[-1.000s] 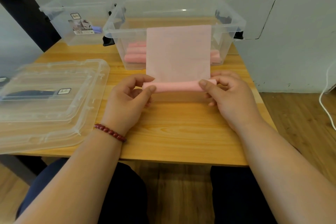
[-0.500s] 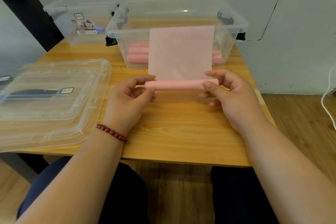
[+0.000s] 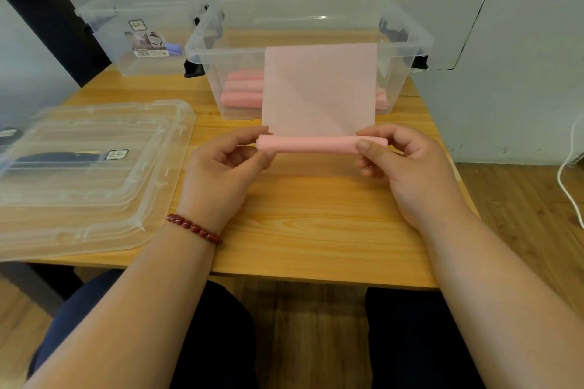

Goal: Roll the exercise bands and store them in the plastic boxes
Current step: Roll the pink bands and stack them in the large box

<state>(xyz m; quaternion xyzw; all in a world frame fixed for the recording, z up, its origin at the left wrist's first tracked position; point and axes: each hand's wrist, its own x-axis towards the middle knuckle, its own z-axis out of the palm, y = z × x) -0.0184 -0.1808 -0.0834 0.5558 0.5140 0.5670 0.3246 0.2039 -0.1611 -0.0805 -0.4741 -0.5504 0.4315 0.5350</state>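
A pink exercise band (image 3: 319, 91) is partly rolled; its loose flat end stretches away from me over the table toward the boxes. My left hand (image 3: 221, 174) pinches the left end of the roll (image 3: 316, 145), and my right hand (image 3: 407, 167) pinches the right end. Behind the band stands a clear plastic box (image 3: 407, 38) with three finished pink rolls (image 3: 241, 98) lying inside. A second clear box (image 3: 104, 12) sits at the back left with a small blue item (image 3: 174, 49) in it.
Two clear lids (image 3: 79, 174) lie stacked on the left of the wooden table (image 3: 316, 230). A black post leans at the far left. A white cable (image 3: 565, 180) hangs at the right above the wood floor. The wall is close behind the boxes.
Both hands have turned the roll a little further up the band, away from me, so the loose flat part is shorter. The boxes and lids have not moved.
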